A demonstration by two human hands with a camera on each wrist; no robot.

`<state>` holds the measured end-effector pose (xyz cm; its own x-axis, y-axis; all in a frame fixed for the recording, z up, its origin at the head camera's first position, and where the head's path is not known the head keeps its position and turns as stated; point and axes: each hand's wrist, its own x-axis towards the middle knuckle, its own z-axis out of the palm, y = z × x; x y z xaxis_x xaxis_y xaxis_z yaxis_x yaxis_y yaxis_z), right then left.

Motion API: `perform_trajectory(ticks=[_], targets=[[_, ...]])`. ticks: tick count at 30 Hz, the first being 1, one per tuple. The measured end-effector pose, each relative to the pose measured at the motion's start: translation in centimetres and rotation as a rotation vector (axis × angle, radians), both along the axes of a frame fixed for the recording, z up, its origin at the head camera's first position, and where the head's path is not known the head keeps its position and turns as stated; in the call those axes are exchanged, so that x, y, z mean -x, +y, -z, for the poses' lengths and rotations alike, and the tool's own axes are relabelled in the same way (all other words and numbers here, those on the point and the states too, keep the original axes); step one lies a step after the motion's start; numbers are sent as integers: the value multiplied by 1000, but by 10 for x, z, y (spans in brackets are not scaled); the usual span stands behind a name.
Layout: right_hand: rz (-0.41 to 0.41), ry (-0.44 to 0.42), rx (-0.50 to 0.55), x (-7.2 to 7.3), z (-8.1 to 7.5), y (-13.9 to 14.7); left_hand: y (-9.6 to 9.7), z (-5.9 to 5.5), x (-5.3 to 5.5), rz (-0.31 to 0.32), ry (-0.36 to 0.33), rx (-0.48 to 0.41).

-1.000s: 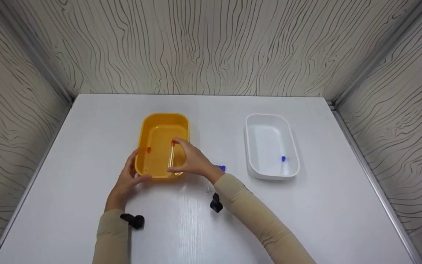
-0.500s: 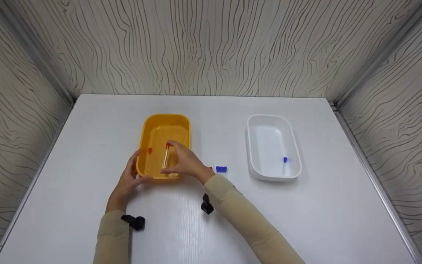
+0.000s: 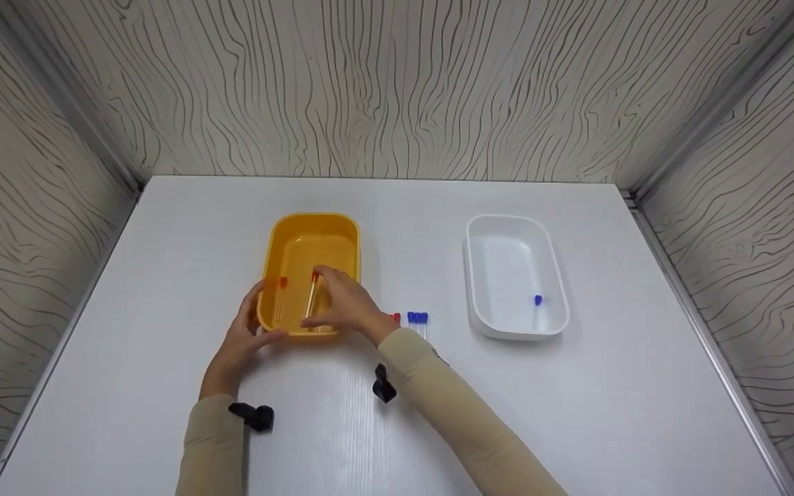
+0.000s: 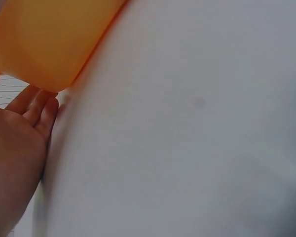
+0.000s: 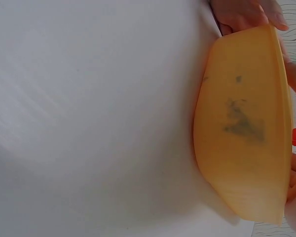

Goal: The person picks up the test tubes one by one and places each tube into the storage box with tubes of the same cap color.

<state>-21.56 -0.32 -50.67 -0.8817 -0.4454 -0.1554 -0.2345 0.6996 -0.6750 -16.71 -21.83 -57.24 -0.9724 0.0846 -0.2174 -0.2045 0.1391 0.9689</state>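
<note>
- Grips the near left corner of the yellow tray (image 3: 309, 224) with the left hand (image 3: 238, 342), fingers against the outer wall, thumb at the near end
- Shows inside, beside the left wall, one red-capped tube (image 3: 283, 282)
- Pinches a second red-capped tube (image 3: 311, 295) lengthwise in the right hand (image 3: 349, 304), by cap and opposite end, over the tray floor
- Looks light, stiff and slick, perhaps brittle if glass; best taken at both ends, without squeezing hard
- Includes a loose-lying red cap (image 3: 396, 317) and blue-capped tubes (image 3: 418, 317) on the table (image 3: 645, 386), partly hidden by the right sleeve (image 3: 466, 406)
- Adds, well apart at right, a white tray (image 3: 504, 258) holding one blue-topped tube (image 3: 538, 300)
</note>
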Motion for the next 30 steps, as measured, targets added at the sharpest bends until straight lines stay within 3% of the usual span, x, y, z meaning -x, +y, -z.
perform_trajectory(ticks=[5, 12, 21, 30], targets=[[2, 25, -9, -1, 2, 0, 1, 1, 0, -3, -3, -9], [-14, 54, -7, -2, 5, 1, -1, 4, 0, 25, 103, -74], [-13, 17, 95, -1, 3, 9, 0, 3, -1, 4, 53, -39], [-62, 186, 220, -1, 0, 26, 0, 1, -1, 4, 36, -47]])
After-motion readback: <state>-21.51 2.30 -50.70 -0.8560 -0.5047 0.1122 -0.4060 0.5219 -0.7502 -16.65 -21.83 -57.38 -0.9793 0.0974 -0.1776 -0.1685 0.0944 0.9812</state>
